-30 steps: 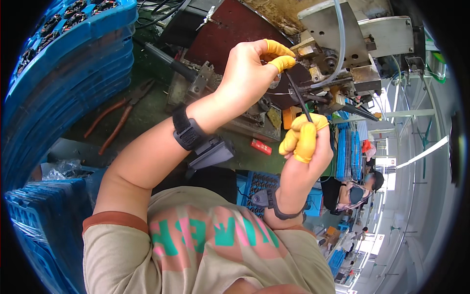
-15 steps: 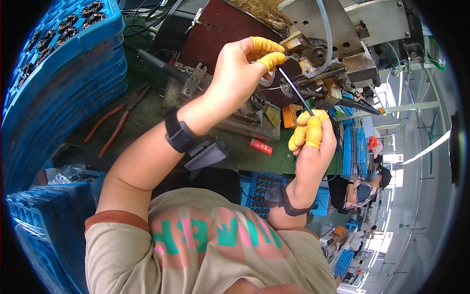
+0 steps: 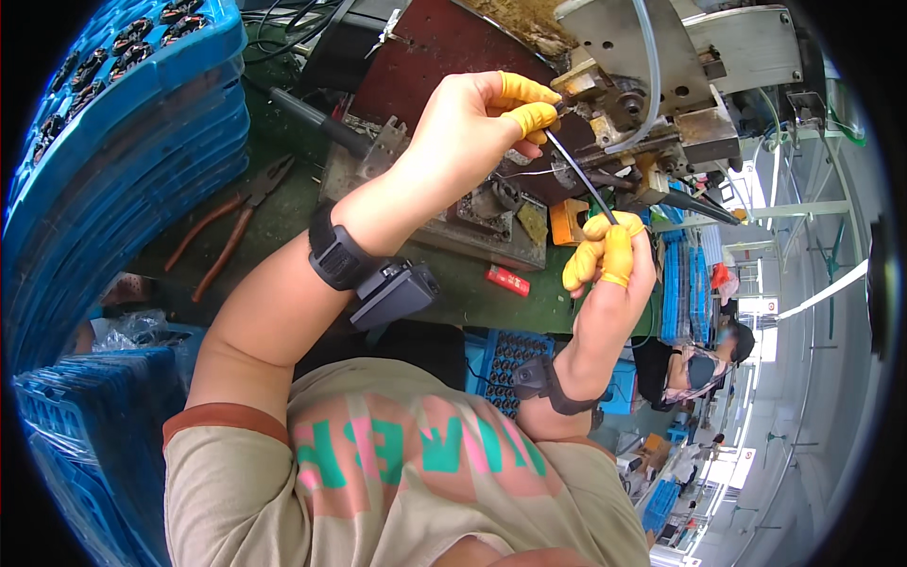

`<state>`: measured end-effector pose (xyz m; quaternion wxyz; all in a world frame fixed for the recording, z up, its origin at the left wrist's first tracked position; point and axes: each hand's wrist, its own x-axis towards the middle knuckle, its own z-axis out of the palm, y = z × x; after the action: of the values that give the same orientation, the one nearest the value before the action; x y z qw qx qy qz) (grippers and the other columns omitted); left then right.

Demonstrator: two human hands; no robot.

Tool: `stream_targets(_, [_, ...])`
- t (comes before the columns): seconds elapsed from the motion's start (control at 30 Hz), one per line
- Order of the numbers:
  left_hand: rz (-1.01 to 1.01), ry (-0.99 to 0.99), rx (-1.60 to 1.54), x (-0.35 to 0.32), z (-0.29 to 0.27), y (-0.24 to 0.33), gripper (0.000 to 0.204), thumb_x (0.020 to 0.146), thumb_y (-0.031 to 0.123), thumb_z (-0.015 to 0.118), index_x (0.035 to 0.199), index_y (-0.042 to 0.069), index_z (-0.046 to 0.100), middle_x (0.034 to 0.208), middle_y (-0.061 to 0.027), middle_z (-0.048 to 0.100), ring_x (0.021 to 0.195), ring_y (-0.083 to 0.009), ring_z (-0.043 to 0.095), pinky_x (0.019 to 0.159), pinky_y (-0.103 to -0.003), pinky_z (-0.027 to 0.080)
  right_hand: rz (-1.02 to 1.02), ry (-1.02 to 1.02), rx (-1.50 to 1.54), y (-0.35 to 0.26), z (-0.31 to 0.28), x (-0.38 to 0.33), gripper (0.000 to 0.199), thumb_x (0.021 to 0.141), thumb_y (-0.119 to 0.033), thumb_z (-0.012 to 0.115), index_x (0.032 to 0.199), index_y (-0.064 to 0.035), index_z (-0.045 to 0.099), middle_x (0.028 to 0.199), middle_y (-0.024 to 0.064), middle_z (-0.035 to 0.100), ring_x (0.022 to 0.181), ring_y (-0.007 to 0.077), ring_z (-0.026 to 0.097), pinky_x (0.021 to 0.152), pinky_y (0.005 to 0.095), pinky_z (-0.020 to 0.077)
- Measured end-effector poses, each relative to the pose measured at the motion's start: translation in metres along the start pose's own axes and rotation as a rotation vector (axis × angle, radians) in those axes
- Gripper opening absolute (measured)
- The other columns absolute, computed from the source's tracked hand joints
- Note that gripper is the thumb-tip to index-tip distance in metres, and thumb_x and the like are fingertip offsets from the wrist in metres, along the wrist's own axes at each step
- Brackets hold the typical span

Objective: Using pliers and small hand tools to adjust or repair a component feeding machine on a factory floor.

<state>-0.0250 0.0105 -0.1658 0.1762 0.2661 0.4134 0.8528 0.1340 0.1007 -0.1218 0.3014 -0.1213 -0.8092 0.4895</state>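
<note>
A thin metal rod [image 3: 579, 174] slants between my two hands in front of the machine. Its upper end reaches the pinched thumb and forefinger of my left hand [image 3: 482, 121], which wear yellow finger covers. The fingertips hide that end, so anything small between them cannot be made out. Around the lower end are the curled, yellow-covered fingers of my right hand [image 3: 614, 255]. Behind the rod stands the greasy metal machine [image 3: 628, 104], with a clear hose [image 3: 652, 66] bending over it. A thin wire [image 3: 529, 173] sticks out beside the rod.
Pliers with orange handles [image 3: 231, 227] lie on the green bench [image 3: 312, 250] at left, beside stacked blue trays [image 3: 179, 132] of small dark parts. A red box [image 3: 507, 280] and an orange box [image 3: 568, 222] sit nearer the machine. Another person [image 3: 694, 369] is at far right.
Both hands and the rod have shifted slightly to the right in the picture, and the machine has shifted similarly. The grip on the rod looks the same.
</note>
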Motion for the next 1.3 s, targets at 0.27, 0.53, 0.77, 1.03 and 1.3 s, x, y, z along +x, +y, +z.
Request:
stream_targets(0.27, [0.014, -0.012, 0.154, 0.005, -0.008, 0.006, 0.021, 0.088, 0.007, 0.063, 0.107, -0.003, 0.064, 0.092, -0.0072, 0.068, 0.072, -0.0095, 0.063, 0.065, -0.022, 0.054, 0.117, -0.115, 0.037, 0.008, 0.007, -0.008, 0.021, 0.099, -0.018, 0.043, 0.09, -0.0021, 0.055, 0.058, -0.0019, 0.047, 0.048, 0.003, 0.042, 0.044, 0.0178, 0.0317])
stream_targets(0.53, [-0.069, -0.056, 0.029, 0.004, -0.007, 0.004, 0.02, 0.089, 0.008, 0.062, 0.106, -0.001, 0.065, 0.092, -0.0049, 0.067, 0.071, -0.0082, 0.061, 0.066, -0.021, 0.053, 0.041, -0.134, -0.036, 0.002, 0.034, -0.027, 0.013, 0.094, -0.013, 0.055, 0.089, -0.0009, 0.057, 0.059, -0.0023, 0.052, 0.05, 0.0018, 0.048, 0.046, 0.0186, 0.0369])
stream_targets(0.77, [-0.113, -0.073, -0.054, 0.009, -0.004, 0.001, 0.02, 0.09, 0.008, 0.059, 0.108, 0.0, 0.064, 0.092, -0.0049, 0.067, 0.067, -0.0059, 0.057, 0.061, -0.02, 0.049, -0.083, -0.09, -0.189, -0.011, 0.056, -0.016, 0.02, 0.087, -0.019, 0.068, 0.085, -0.0023, 0.057, 0.055, 0.0004, 0.054, 0.048, 0.0047, 0.051, 0.046, 0.0206, 0.0388])
stream_targets(1.03, [-0.137, -0.022, -0.244, 0.009, -0.003, -0.003, 0.016, 0.09, 0.009, 0.061, 0.102, -0.001, 0.066, 0.085, -0.0067, 0.068, 0.063, -0.008, 0.055, 0.059, -0.021, 0.048, -0.324, -0.058, -0.612, -0.021, 0.064, -0.004, 0.033, 0.079, -0.028, 0.074, 0.076, -0.0039, 0.053, 0.055, 0.0071, 0.052, 0.045, 0.0229, 0.052, 0.045, 0.0292, 0.0407])
stream_targets(1.3, [-0.1, 0.059, -0.201, 0.005, 0.001, -0.004, 0.016, 0.088, 0.006, 0.062, 0.101, -0.002, 0.066, 0.086, -0.0081, 0.068, 0.063, -0.0096, 0.056, 0.06, -0.023, 0.049, -0.342, -0.087, -0.563, -0.023, 0.062, -0.004, 0.033, 0.079, -0.027, 0.074, 0.075, -0.0033, 0.052, 0.057, 0.0101, 0.054, 0.048, 0.0275, 0.054, 0.046, 0.032, 0.0418])
